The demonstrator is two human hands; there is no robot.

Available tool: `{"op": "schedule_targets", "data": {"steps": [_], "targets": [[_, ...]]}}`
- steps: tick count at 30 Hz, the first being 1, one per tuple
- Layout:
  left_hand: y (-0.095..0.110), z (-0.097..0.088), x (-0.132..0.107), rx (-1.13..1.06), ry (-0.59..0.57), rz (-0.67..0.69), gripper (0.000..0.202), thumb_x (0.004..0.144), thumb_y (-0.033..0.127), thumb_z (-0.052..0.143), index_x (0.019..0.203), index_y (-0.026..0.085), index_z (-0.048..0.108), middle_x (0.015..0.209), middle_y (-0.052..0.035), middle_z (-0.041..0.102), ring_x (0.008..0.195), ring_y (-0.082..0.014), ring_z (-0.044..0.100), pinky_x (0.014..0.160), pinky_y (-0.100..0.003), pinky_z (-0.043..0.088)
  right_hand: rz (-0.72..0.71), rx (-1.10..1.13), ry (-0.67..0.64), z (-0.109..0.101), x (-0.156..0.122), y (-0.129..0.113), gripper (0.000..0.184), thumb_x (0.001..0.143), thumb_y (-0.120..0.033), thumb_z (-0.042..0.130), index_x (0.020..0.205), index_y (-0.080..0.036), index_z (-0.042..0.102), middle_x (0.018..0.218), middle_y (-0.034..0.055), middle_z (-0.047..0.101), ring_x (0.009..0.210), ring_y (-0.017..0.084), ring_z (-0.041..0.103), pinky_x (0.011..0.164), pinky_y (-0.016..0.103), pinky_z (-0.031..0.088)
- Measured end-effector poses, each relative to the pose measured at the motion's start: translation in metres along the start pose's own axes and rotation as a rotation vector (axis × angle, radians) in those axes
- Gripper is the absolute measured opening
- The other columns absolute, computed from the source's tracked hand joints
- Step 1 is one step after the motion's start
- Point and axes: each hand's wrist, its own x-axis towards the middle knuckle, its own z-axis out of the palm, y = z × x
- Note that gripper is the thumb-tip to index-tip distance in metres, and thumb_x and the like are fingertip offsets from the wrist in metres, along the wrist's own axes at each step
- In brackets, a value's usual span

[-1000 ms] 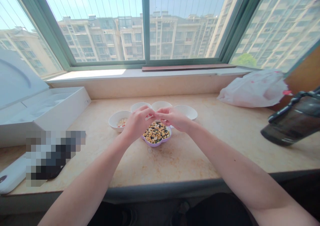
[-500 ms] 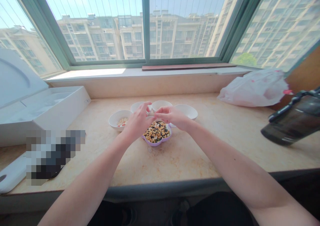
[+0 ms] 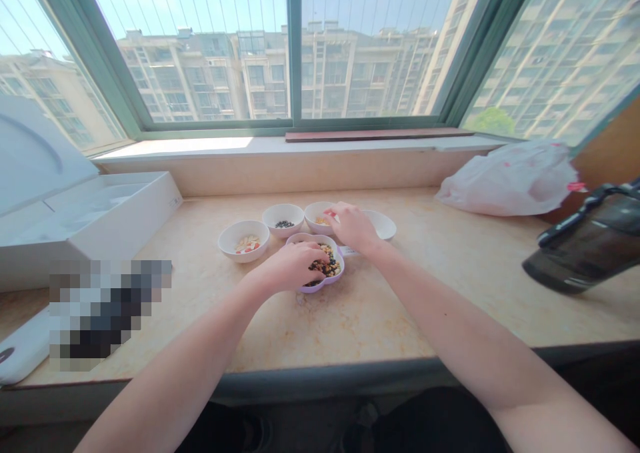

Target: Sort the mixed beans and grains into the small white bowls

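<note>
A purple-rimmed, petal-shaped bowl (image 3: pixel 334 279) holds mixed yellow, black and green beans with pale flat pieces. My left hand (image 3: pixel 293 266) reaches over it from the left, thumb and fingers apart, fingertips down at the beans. My right hand (image 3: pixel 353 226) hovers at the back middle white bowl (image 3: pixel 311 216), fingers bent and slightly apart, with nothing visible between them. A few yellow beans (image 3: pixel 321 221) lie in that bowl. Black beans (image 3: pixel 285 224) sit in the white bowl (image 3: pixel 273 214) left of it. Pale slices with reddish bits (image 3: pixel 248 244) lie in the leftmost white bowl (image 3: pixel 227 239).
Another white bowl (image 3: pixel 384 225) stands behind my right hand. An open white box (image 3: pixel 125 203) is at the left, near a blurred-out dark object (image 3: pixel 107 319). A plastic bag (image 3: pixel 507 179) and a dark jug (image 3: pixel 575 253) stand right. The counter edge (image 3: pixel 330 366) runs in front.
My hands were together above the purple-rimmed bowl and have parted. The left came down to the beans; the right moved slightly back to the yellow-bean bowl, and its pinched fingers loosened.
</note>
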Motion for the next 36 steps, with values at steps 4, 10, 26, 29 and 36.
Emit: {"op": "schedule_targets", "data": {"steps": [4, 10, 26, 29, 36], "targets": [[0.006, -0.006, 0.0, -0.018, -0.059, -0.062, 0.014, 0.085, 0.01, 0.067, 0.089, 0.02, 0.077, 0.091, -0.003, 0.075, 0.081, -0.0194, 0.066, 0.074, -0.03, 0.049, -0.005, 0.001, 0.003, 0.001, -0.003, 0.002, 0.025, 0.099, -0.027, 0.057, 0.112, -0.019, 0.076, 0.121, 0.0109, 0.073, 0.11, 0.026, 0.068, 0.093, 0.035, 0.049], [0.007, -0.007, 0.0, -0.043, -0.047, -0.1, 0.017, 0.088, 0.009, 0.063, 0.084, 0.018, 0.077, 0.083, -0.0026, 0.073, 0.08, -0.0192, 0.065, 0.075, -0.03, 0.049, -0.031, 0.061, 0.011, -0.005, -0.007, 0.004, 0.02, 0.097, -0.028, 0.061, 0.104, -0.019, 0.077, 0.115, 0.0089, 0.076, 0.103, 0.024, 0.069, 0.093, 0.034, 0.049], [-0.003, -0.012, -0.003, -0.046, 0.173, -0.059, 0.012, 0.091, 0.018, 0.067, 0.081, 0.022, 0.074, 0.091, -0.0026, 0.072, 0.089, -0.0211, 0.067, 0.088, -0.036, 0.05, -0.032, 0.156, 0.031, -0.008, -0.008, 0.003, 0.015, 0.093, -0.025, 0.065, 0.098, -0.019, 0.078, 0.103, 0.0068, 0.077, 0.084, 0.02, 0.068, 0.083, 0.032, 0.049], [-0.003, -0.013, -0.004, -0.089, 0.253, -0.06, 0.009, 0.089, 0.019, 0.07, 0.081, 0.021, 0.071, 0.09, -0.0022, 0.071, 0.087, -0.0198, 0.067, 0.086, -0.035, 0.05, -0.034, 0.166, 0.026, -0.009, -0.008, 0.002, 0.015, 0.093, -0.024, 0.065, 0.097, -0.019, 0.079, 0.103, 0.0071, 0.077, 0.083, 0.02, 0.067, 0.083, 0.032, 0.049], [-0.004, -0.015, -0.005, -0.162, 0.375, -0.068, 0.012, 0.09, 0.02, 0.07, 0.079, 0.019, 0.064, 0.088, 0.0, 0.069, 0.082, -0.0161, 0.063, 0.08, -0.03, 0.047, -0.034, 0.168, 0.024, -0.011, -0.008, -0.001, 0.016, 0.093, -0.025, 0.065, 0.098, -0.018, 0.079, 0.103, 0.0076, 0.077, 0.084, 0.02, 0.067, 0.085, 0.032, 0.049]]}}
